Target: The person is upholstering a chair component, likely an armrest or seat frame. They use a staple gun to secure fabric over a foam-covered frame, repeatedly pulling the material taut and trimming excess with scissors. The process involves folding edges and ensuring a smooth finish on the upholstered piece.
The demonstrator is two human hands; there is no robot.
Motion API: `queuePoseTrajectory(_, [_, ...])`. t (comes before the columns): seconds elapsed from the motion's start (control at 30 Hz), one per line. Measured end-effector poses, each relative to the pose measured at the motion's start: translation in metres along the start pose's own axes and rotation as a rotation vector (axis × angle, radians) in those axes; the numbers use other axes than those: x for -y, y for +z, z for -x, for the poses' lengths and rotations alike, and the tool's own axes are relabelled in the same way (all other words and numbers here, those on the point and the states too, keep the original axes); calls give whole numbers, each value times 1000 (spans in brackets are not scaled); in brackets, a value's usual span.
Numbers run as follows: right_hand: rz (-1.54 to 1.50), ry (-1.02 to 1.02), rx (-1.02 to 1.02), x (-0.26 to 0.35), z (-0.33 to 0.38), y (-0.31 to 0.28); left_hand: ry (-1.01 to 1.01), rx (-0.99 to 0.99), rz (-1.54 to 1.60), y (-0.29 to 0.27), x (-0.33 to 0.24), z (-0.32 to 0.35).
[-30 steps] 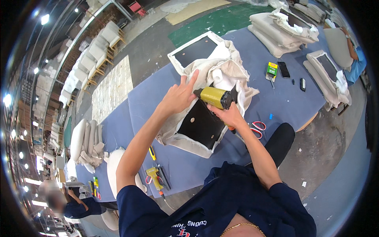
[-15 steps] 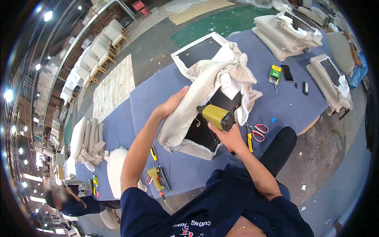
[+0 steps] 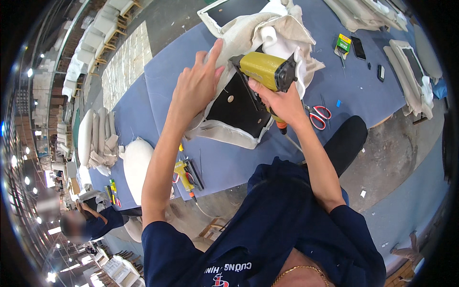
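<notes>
My right hand (image 3: 282, 103) is wrapped round the handle of a yellow-green air staple gun (image 3: 267, 71), whose hose runs down from the grip. The gun's nose points left over the edge of an upholstered chair part (image 3: 229, 135). That part lies underside up, with a black backing panel (image 3: 234, 103), loose beige fabric (image 3: 291, 28) and white padding (image 3: 275, 45) bunched at its far end. My left hand (image 3: 198, 83) is open at the near left side of the fabric, index finger stretched out; whether it presses on the cloth is hard to tell.
On the blue-grey table (image 3: 167, 71) are red-handled scissors (image 3: 319, 117), a second yellow staple gun (image 3: 182, 172), a phone (image 3: 358, 48) and a green box (image 3: 343, 44). Stacked cushions (image 3: 98, 138) stand at left, more padded parts (image 3: 406, 76) at right. A co-worker (image 3: 98, 222) is at far left.
My left hand has lifted from flat on the fabric and turned, its fingers spreading. The staple gun has swung so its nose points left. The whole view has tilted, so things sit higher.
</notes>
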State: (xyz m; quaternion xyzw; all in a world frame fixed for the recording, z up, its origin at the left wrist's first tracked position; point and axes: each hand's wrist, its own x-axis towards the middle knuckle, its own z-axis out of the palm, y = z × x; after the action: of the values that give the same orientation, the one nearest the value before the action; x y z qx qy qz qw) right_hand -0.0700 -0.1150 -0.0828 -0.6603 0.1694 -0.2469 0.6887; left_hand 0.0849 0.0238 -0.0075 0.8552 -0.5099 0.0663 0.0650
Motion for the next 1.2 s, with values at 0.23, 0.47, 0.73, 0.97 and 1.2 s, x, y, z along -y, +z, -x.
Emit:
queuePoseTrajectory(0.23, [138, -36, 14, -13, 3, -1, 51, 72, 40, -9, -5, -1])
queuePoseTrajectory(0.47, [233, -133, 101, -10, 24, 7, 35, 237, 69, -29, -17, -1])
queuePoseTrajectory(0.73, [-41, 212, 55, -11, 54, -10, -31, 326, 968, -24, 38, -8])
queuePoseTrajectory(0.97, [-42, 159, -9, -1, 64, 14, -520, 392, 997, 3, 36, 23])
queuePoseTrajectory(1.2, [109, -13, 19, -20, 48, 30, -189, 94, 186, -6, 11, 42])
